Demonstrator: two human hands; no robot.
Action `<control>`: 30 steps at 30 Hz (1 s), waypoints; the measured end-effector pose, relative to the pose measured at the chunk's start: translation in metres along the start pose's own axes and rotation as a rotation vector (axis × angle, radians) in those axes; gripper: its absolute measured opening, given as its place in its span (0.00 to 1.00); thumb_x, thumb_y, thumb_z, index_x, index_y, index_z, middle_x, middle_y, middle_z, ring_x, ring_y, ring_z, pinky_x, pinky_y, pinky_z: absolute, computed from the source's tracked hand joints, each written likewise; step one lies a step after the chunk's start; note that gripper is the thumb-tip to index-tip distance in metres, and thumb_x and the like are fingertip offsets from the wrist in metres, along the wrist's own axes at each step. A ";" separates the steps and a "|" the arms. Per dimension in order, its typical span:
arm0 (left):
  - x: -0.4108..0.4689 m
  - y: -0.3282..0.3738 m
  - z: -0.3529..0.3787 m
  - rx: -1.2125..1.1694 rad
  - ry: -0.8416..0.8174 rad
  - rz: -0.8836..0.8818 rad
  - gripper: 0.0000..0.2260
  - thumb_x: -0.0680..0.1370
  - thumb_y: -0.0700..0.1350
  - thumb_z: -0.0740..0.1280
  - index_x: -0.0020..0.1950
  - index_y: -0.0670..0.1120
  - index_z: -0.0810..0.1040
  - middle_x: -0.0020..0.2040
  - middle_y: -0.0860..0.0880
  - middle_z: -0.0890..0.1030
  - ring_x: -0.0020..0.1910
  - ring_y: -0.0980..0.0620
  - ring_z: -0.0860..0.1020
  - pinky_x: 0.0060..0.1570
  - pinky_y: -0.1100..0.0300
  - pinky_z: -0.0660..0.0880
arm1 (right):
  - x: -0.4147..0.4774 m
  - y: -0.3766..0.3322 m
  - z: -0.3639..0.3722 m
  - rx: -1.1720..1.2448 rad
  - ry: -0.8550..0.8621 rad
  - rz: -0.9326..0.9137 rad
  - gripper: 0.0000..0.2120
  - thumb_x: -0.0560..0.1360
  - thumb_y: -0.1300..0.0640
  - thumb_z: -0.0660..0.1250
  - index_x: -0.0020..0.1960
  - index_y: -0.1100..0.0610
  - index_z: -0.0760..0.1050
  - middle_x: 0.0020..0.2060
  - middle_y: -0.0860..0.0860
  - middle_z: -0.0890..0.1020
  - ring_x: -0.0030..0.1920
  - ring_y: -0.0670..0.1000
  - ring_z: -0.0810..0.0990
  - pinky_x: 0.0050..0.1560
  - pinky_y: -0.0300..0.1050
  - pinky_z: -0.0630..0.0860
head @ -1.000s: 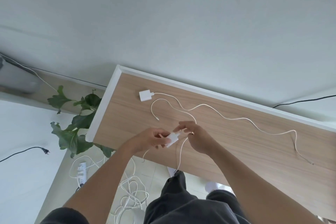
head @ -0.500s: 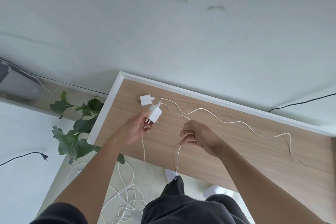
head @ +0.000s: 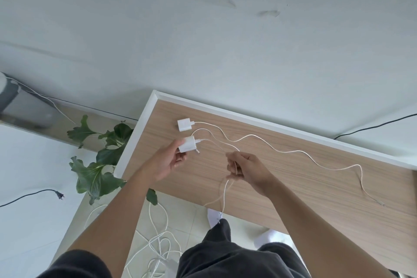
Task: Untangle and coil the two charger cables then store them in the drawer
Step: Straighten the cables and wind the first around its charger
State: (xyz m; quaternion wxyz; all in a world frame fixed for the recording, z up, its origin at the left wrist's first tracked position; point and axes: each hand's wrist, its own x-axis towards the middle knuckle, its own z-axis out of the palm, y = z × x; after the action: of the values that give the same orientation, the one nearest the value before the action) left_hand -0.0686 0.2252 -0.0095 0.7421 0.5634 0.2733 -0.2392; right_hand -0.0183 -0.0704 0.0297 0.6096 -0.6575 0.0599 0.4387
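Note:
Two white chargers are on a wooden tabletop (head: 293, 187). One charger plug (head: 184, 124) lies flat near the far left corner; its long cable (head: 282, 150) snakes rightward across the wood to a free end at the right. My left hand (head: 168, 161) grips the second charger plug (head: 186, 144) just above the table. That plug's cable (head: 223, 196) runs in a loop to my right hand (head: 247, 170), which pinches it; the slack hangs below the table's front edge.
A leafy green plant (head: 99, 164) stands left of the table. More white cables (head: 158, 246) lie tangled on the tiled floor by my legs. A black power cord with plug (head: 59, 195) lies at the left. The wall runs behind the table.
My left hand has carried the second plug away from my right hand, up and left toward the resting plug. My right hand stayed on the cable, which now stretches between the hands.

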 end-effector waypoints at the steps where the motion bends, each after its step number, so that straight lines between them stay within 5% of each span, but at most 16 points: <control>1: 0.005 -0.008 -0.010 0.163 0.058 0.000 0.18 0.86 0.56 0.67 0.67 0.44 0.82 0.44 0.48 0.80 0.37 0.54 0.75 0.38 0.59 0.69 | 0.000 0.001 -0.005 -0.010 0.022 -0.010 0.17 0.87 0.50 0.68 0.42 0.57 0.79 0.33 0.51 0.74 0.34 0.51 0.72 0.44 0.51 0.82; 5: 0.016 -0.042 -0.036 0.735 0.201 0.078 0.21 0.78 0.60 0.75 0.70 0.57 0.82 0.59 0.57 0.85 0.50 0.56 0.83 0.49 0.58 0.77 | -0.004 0.012 -0.023 -0.143 0.127 -0.004 0.19 0.86 0.47 0.70 0.43 0.58 0.85 0.33 0.51 0.73 0.32 0.51 0.69 0.38 0.46 0.72; 10: 0.031 -0.060 -0.036 0.961 0.283 0.208 0.24 0.78 0.50 0.79 0.73 0.52 0.79 0.62 0.53 0.81 0.52 0.52 0.79 0.51 0.56 0.76 | -0.006 0.024 -0.030 -0.353 0.137 0.001 0.18 0.86 0.50 0.67 0.43 0.59 0.87 0.32 0.51 0.77 0.32 0.53 0.72 0.40 0.50 0.72; 16: 0.050 -0.074 -0.050 1.195 0.347 0.181 0.25 0.78 0.50 0.79 0.75 0.50 0.80 0.65 0.51 0.82 0.59 0.46 0.82 0.57 0.49 0.79 | -0.004 0.030 -0.036 -0.782 0.133 0.114 0.23 0.83 0.38 0.68 0.38 0.50 0.87 0.28 0.47 0.82 0.28 0.47 0.77 0.39 0.45 0.77; 20: 0.055 -0.072 -0.052 1.311 0.385 0.198 0.25 0.81 0.50 0.77 0.77 0.50 0.78 0.68 0.51 0.81 0.62 0.44 0.82 0.58 0.47 0.80 | -0.002 0.022 -0.039 -0.967 0.125 0.124 0.24 0.83 0.37 0.66 0.37 0.50 0.85 0.33 0.47 0.86 0.35 0.53 0.86 0.45 0.48 0.82; 24: 0.060 -0.070 -0.051 1.333 0.372 0.146 0.26 0.82 0.45 0.76 0.80 0.49 0.76 0.72 0.47 0.80 0.66 0.42 0.81 0.63 0.45 0.79 | 0.005 0.016 -0.032 -0.881 0.148 0.097 0.16 0.84 0.48 0.66 0.41 0.47 0.86 0.35 0.45 0.82 0.31 0.48 0.77 0.38 0.46 0.74; 27: 0.058 -0.070 -0.043 1.355 0.369 0.127 0.27 0.82 0.42 0.74 0.81 0.47 0.73 0.75 0.45 0.76 0.70 0.40 0.77 0.66 0.43 0.78 | 0.013 0.015 -0.026 -0.797 0.152 0.024 0.16 0.87 0.48 0.63 0.45 0.46 0.86 0.34 0.54 0.81 0.32 0.49 0.76 0.38 0.46 0.72; 30: 0.050 -0.059 -0.011 1.247 0.369 0.354 0.23 0.84 0.45 0.70 0.79 0.45 0.73 0.73 0.46 0.76 0.68 0.41 0.77 0.62 0.43 0.79 | 0.020 0.017 -0.018 -0.730 0.134 -0.022 0.16 0.88 0.45 0.62 0.47 0.44 0.85 0.41 0.58 0.85 0.35 0.51 0.80 0.41 0.49 0.78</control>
State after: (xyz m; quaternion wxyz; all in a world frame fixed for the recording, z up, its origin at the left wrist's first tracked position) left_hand -0.0727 0.2186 -0.0873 0.2472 0.9543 0.1098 -0.1269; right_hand -0.0073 -0.0805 0.0013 0.3344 -0.8596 -0.0679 0.3804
